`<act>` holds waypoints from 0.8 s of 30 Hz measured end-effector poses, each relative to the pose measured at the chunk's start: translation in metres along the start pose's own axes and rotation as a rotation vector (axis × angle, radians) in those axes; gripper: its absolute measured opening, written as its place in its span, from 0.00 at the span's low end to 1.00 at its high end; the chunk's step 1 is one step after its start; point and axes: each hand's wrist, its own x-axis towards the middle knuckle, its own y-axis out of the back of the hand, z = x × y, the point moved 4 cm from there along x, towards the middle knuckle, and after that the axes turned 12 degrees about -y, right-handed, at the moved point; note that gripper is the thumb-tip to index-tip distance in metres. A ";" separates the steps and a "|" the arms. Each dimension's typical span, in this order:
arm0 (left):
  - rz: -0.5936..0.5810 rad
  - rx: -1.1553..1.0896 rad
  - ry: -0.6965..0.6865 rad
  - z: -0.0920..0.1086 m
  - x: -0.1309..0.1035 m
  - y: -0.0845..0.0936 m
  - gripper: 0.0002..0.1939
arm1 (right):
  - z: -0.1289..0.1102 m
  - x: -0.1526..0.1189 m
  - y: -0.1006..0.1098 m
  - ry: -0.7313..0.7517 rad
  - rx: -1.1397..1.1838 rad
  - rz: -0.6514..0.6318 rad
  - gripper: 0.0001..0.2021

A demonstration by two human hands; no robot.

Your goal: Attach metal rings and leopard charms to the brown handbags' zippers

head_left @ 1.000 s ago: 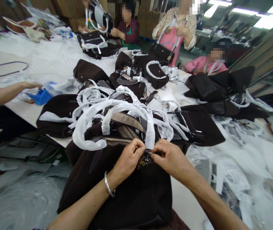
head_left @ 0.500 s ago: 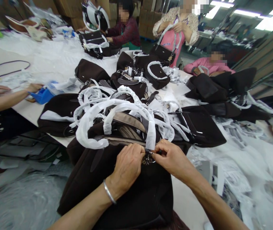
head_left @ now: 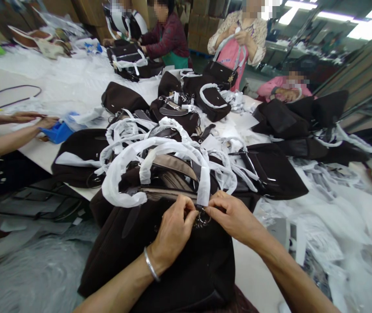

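Note:
A dark brown handbag stands in front of me, its top partly open on a tan lining. White wrapping covers its handle, which arches above the opening. At the handle's right foot hangs a metal ring with a charm. My left hand, with a silver bangle at the wrist, pinches beside this ring from the left. From the right, my right hand grips at the ring and the handle's foot. The fingertips nearly meet, and they hide exactly what each one pinches.
More dark handbags with wrapped handles crowd the table, one close on the right. Clear plastic piles up at the right. A co-worker's hands are beside a blue tape dispenser on the left. Other people work across the table.
My left fingers have shifted slightly and now form a clearer pinch beside the ring. My right hand stays nearly in place. The co-worker's hands on the left have come closer together.

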 end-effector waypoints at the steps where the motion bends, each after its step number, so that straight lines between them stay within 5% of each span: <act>1: -0.018 -0.002 -0.016 0.001 0.000 0.000 0.04 | 0.000 0.000 0.000 -0.002 0.001 0.003 0.10; 14: -0.109 0.282 -0.242 0.005 0.000 -0.005 0.03 | 0.004 0.002 -0.003 0.019 0.011 -0.028 0.08; 21: -0.037 -0.302 0.216 -0.018 0.005 -0.007 0.11 | 0.005 0.006 -0.011 0.008 -0.036 -0.084 0.08; 24: -0.019 -0.400 0.279 -0.024 0.006 -0.009 0.13 | 0.005 0.007 -0.013 -0.064 -0.072 -0.071 0.03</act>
